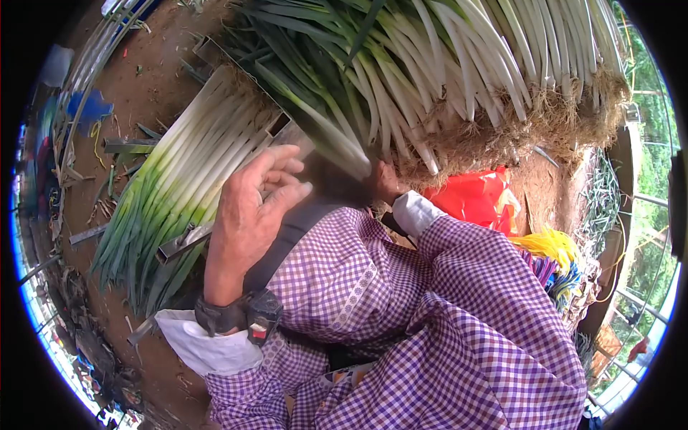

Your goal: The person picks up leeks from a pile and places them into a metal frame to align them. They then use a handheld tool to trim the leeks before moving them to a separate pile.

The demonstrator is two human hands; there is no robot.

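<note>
My left hand is raised at the centre left, fingers loosely bent and thumb apart, with nothing in it. A black band with a small boxy device is strapped on that wrist. My right hand, blurred and partly hidden, grips a leek by its white root end. The leek slants up to the left, its green leaves towards the big heap. That heap of leeks fills the top, with roots towards the right. Behind my left hand, trimmed leeks lie side by side in a metal frame.
Beside my right sleeve lies a red plastic bag. Farther right are yellow ties and blue and purple ties. Brown soil with leaf scraps spreads on the left. Checked cloth covers my lap.
</note>
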